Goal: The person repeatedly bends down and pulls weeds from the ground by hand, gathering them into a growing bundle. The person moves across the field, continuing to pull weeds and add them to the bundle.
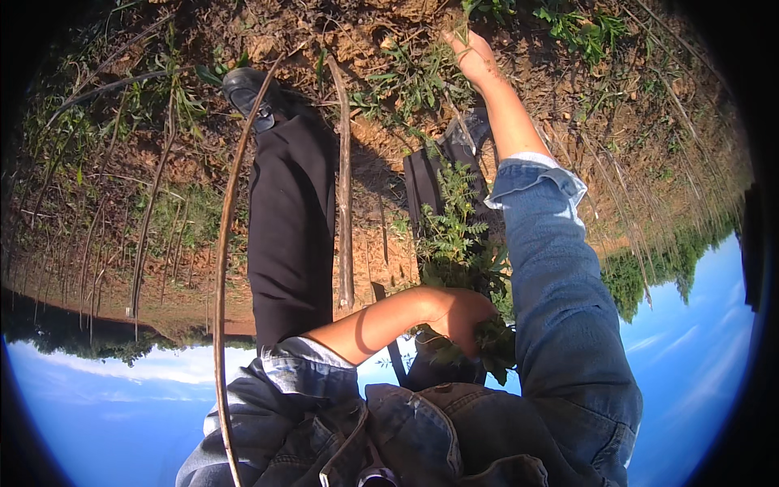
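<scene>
My left hand (465, 313) reaches across in front of my right trouser leg and is closed around a bunch of leafy green weeds (455, 225). The bunch has feathery leaves above the hand and broad, darker leaves below it. My right hand (473, 56) is low at the soil, its fingers closed on thin grass stems (464, 30). The fingertips are partly hidden, and bits of soil cling to the wrist. Both arms have rolled-up denim sleeves (548, 255).
A long bent stem (230, 213) crosses close in front at the left; a thick upright stalk (345, 182) stands between my legs. My black shoe (249, 91) rests on clumpy soil (365, 33). Green weeds (587, 33) grow at the upper right, and bare stalks stand on both sides.
</scene>
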`<state>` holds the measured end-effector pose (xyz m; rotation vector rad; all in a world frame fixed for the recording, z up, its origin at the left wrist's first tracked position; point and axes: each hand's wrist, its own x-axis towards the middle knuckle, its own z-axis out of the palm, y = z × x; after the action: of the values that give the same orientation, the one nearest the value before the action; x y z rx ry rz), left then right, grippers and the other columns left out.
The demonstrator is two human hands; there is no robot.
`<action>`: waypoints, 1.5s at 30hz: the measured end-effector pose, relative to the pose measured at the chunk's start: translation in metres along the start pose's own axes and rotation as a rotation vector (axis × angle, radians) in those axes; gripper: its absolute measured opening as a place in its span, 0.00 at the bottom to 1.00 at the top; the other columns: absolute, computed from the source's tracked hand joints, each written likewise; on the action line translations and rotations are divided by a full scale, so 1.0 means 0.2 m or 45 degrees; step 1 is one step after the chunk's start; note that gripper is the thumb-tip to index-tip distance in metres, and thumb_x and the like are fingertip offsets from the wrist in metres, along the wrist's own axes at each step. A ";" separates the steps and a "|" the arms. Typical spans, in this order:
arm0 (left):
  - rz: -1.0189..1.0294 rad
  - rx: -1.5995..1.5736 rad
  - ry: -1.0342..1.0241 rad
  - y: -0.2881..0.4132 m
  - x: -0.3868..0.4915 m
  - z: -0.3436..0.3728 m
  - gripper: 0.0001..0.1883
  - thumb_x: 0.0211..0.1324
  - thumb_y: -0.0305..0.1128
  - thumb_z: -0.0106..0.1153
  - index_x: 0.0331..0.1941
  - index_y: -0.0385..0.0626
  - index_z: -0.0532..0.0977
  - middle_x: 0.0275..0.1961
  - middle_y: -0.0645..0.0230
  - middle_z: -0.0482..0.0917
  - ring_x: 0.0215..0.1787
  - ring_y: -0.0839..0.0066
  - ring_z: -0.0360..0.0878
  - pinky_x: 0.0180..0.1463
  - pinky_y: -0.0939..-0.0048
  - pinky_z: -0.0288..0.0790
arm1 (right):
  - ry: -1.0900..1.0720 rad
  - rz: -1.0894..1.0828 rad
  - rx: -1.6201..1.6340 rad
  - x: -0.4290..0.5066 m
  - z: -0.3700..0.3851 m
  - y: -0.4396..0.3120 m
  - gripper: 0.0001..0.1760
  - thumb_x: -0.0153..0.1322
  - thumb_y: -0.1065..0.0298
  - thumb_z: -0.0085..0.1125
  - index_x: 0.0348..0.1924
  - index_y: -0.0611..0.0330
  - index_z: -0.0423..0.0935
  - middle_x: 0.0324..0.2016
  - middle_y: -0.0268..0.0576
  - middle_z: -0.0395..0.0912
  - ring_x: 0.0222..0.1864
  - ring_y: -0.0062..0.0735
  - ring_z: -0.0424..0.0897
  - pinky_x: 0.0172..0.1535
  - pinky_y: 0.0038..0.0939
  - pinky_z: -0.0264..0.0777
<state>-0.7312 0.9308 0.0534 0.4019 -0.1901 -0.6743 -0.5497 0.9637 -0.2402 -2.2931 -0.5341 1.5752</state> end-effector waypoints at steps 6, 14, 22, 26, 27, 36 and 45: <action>0.111 -0.010 0.105 0.06 -0.06 0.01 0.31 0.35 0.39 0.71 0.49 0.43 0.75 0.48 0.56 0.80 0.51 0.64 0.77 0.56 0.66 0.68 | -0.093 0.478 -0.465 0.00 0.29 0.03 0.17 0.70 0.61 0.51 0.42 0.67 0.76 0.36 0.59 0.79 0.41 0.52 0.79 0.45 0.42 0.72; -0.171 0.070 0.034 0.21 -0.14 -0.05 0.35 0.32 0.43 0.72 0.51 0.46 0.75 0.55 0.55 0.76 0.58 0.59 0.72 0.62 0.65 0.64 | -0.055 0.968 -0.124 0.04 0.51 0.10 0.35 0.66 0.42 0.58 0.52 0.67 0.74 0.53 0.57 0.74 0.52 0.48 0.76 0.55 0.41 0.69; -0.126 0.161 0.001 0.20 -0.18 -0.06 0.33 0.47 0.46 0.65 0.57 0.43 0.71 0.61 0.54 0.70 0.62 0.61 0.67 0.65 0.66 0.61 | -0.057 0.795 -0.432 -0.05 0.53 0.01 0.19 0.66 0.63 0.59 0.45 0.67 0.75 0.47 0.53 0.78 0.49 0.48 0.79 0.50 0.38 0.73; -0.186 0.179 -0.112 0.27 -0.18 -0.08 0.34 0.54 0.47 0.62 0.61 0.42 0.67 0.64 0.53 0.67 0.65 0.60 0.65 0.68 0.66 0.57 | 0.161 0.934 0.209 -0.03 0.52 0.15 0.31 0.58 0.53 0.71 0.42 0.73 0.78 0.45 0.60 0.77 0.45 0.47 0.79 0.44 0.39 0.71; -0.158 0.047 -0.041 0.24 -0.18 -0.07 0.34 0.48 0.46 0.65 0.59 0.42 0.69 0.62 0.54 0.69 0.63 0.61 0.67 0.67 0.67 0.58 | 0.202 0.930 0.425 -0.05 0.55 0.13 0.31 0.58 0.53 0.71 0.43 0.72 0.78 0.48 0.61 0.75 0.48 0.48 0.76 0.47 0.41 0.69; -0.214 0.191 -0.033 0.24 -0.18 -0.07 0.36 0.43 0.44 0.68 0.58 0.41 0.70 0.61 0.54 0.71 0.62 0.61 0.68 0.66 0.67 0.60 | 0.224 1.047 0.566 0.04 0.61 0.25 0.18 0.65 0.64 0.66 0.41 0.71 0.79 0.47 0.53 0.78 0.48 0.38 0.77 0.48 0.30 0.69; -0.279 -0.061 -0.017 0.19 -0.18 -0.08 0.32 0.49 0.44 0.66 0.56 0.40 0.71 0.60 0.53 0.71 0.61 0.61 0.69 0.64 0.66 0.62 | 0.546 1.006 1.075 -0.05 0.68 0.07 0.25 0.66 0.55 0.65 0.37 0.75 0.75 0.39 0.54 0.72 0.36 0.36 0.66 0.43 0.36 0.62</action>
<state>-0.7324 0.9860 0.0536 0.3756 -0.1434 -0.8960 -0.6787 0.9530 -0.2864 -2.0720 1.0550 1.1230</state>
